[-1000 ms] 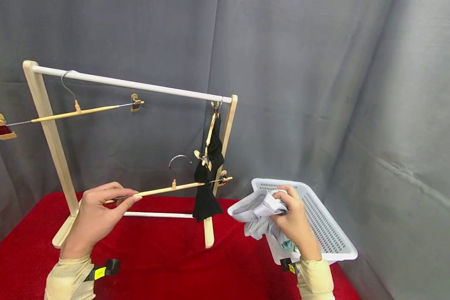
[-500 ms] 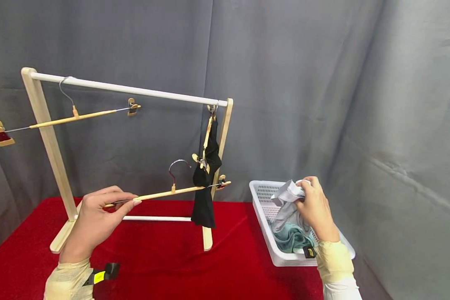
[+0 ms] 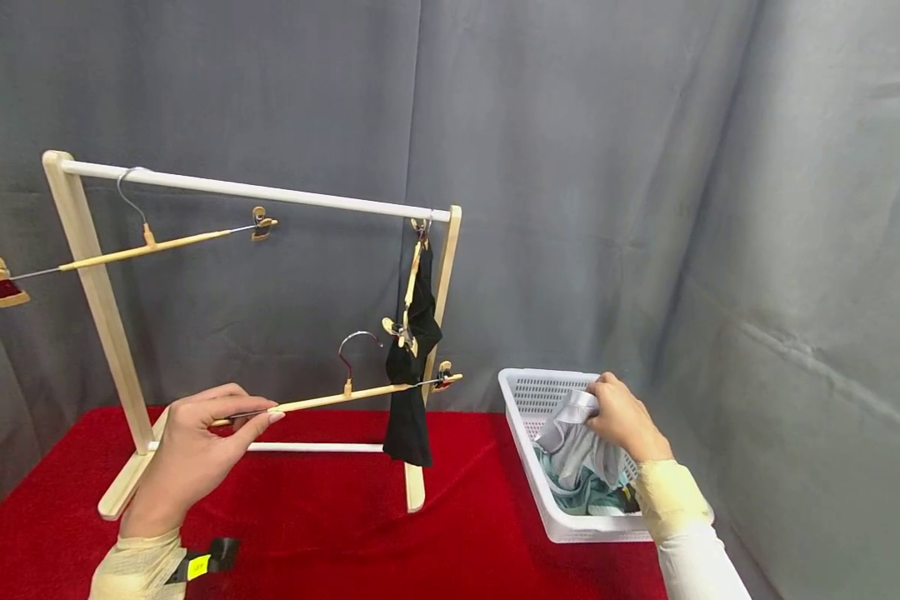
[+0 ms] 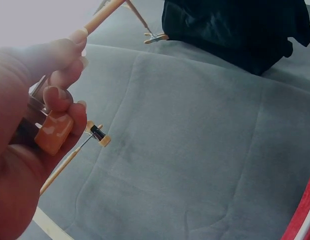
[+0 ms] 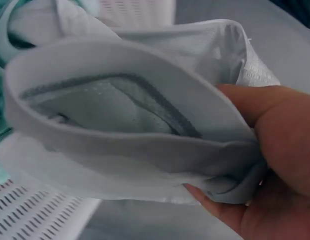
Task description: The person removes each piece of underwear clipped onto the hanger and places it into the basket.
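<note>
My left hand (image 3: pixel 198 446) pinches one end of a wooden clip hanger (image 3: pixel 375 392) between thumb and fingers; its metal hook points up. In the left wrist view, an orange-brown clip (image 4: pixel 55 132) of this hanger lies against the curled fingers. On the right, my right hand (image 3: pixel 626 417) grips light grey underpants (image 3: pixel 573 446) by the wide waistband. They hang down into a white basket (image 3: pixel 528 479), over teal cloth (image 3: pixel 570 492). The right wrist view shows the waistband (image 5: pixel 145 142) gaping, with thumb and fingers at its side.
A wooden rack (image 3: pixel 105 317) with a white rail (image 3: pixel 270 193) stands at the back left. An unloaded clip hanger (image 3: pixel 150 246) hangs at its left end; black clothing (image 3: pixel 408 417) hangs from a hanger on the right. Red cloth (image 3: pixel 307 517) covers the table before a grey curtain (image 3: pixel 570 167).
My right hand has carried the underpants right and lowered them into the basket. My left hand keeps its hold on the hanger. The head view has tilted up slightly.
</note>
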The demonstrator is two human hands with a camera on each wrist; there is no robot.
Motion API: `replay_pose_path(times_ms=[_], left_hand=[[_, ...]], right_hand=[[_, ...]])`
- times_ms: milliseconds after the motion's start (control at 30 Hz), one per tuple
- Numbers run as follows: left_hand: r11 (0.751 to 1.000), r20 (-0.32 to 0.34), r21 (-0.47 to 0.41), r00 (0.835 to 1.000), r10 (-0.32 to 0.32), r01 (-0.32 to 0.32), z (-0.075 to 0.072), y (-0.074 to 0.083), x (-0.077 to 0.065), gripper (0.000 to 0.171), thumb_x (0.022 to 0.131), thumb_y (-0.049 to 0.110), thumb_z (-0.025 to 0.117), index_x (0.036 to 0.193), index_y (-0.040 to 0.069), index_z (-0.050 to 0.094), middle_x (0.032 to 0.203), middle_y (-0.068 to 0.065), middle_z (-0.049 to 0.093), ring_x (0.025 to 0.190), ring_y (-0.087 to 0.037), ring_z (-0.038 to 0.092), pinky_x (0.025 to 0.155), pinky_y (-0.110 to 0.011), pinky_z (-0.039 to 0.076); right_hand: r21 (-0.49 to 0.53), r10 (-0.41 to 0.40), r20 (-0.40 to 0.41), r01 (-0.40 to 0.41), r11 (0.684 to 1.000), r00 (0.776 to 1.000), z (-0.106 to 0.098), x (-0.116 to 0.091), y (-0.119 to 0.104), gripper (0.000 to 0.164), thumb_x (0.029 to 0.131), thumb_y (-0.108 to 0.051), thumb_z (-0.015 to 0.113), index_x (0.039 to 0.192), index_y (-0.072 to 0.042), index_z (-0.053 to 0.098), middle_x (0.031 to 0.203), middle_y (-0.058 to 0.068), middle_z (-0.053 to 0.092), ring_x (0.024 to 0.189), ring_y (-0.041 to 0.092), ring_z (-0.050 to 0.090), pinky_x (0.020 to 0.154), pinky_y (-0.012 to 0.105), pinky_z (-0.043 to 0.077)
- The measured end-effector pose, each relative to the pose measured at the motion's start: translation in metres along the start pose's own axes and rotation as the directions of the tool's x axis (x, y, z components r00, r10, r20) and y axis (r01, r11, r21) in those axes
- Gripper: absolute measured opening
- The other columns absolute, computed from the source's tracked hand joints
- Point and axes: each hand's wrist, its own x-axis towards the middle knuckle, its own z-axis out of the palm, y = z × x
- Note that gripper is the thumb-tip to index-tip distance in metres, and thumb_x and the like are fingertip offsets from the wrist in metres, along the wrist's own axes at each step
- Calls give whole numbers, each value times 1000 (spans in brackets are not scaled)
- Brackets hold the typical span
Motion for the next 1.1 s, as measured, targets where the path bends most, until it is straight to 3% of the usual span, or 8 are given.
replay_pose_path(times_ms=[133,267,333,433,600,733,867,1100], left_hand=[[1000,3,12,1000,-12,12,-1,-1,0,23,70,9,77,87,24,71,67,11,53,60,-5,42,50,-20,36],[999,-7,36,1000,-7,7,-2,-1,0,28,67,4,77,86,25,71,67,12,53,60,-4,42,50,-19,34],[999,-10,37,1000,2,-1,-3,-1,1,28,67,4,77,86,24,71,67,12,53,60,-4,41,50,-20,34],[1000,-5,29,1000,-6,6,-3,5,3,26,67,4,77,85,21,71,66,11,53,60,-4,41,50,-20,33],[997,12,44,998,-59,59,-5,27,8,22,67,0,76,82,15,71,64,6,55,59,-6,42,50,-20,34],[997,13,48,998,-68,67,-8,38,11,21,66,-2,76,80,12,71,64,4,55,58,-6,42,51,-19,35],[998,-3,23,999,-50,51,-8,26,4,21,66,2,77,81,15,72,64,7,55,58,-4,42,50,-20,35],[1000,-21,-2,1000,-18,17,-6,6,-3,24,67,7,78,86,21,72,67,10,56,59,-5,42,50,-20,35]], right_hand=[[-9,16,200,-15,1000,980,11,1,0,34,58,-9,73,90,-1,63,88,13,55,82,28,50,73,44,45],[10,77,460,-93,996,885,16,-3,-6,30,63,-15,74,90,-6,66,89,9,61,81,22,53,73,41,46],[19,108,515,-137,990,850,17,-3,-8,25,66,-15,73,89,-8,66,90,7,62,79,20,54,71,40,48],[15,122,524,-153,988,843,15,-3,-11,22,69,-16,71,88,-7,66,88,6,63,79,19,55,71,40,48],[83,77,498,-135,987,864,14,-3,-17,18,73,-17,68,88,-6,66,85,6,64,76,18,55,69,40,48],[215,-25,380,-62,975,925,15,-2,-30,11,78,-14,64,86,-7,65,81,2,62,74,15,55,68,38,48],[346,-146,205,68,936,968,22,-4,-52,8,81,-10,61,88,-8,64,83,0,62,78,15,56,72,40,48],[505,-193,-31,181,844,981,27,1,-98,14,83,-11,61,97,-12,62,93,-1,63,89,17,57,77,43,49]])
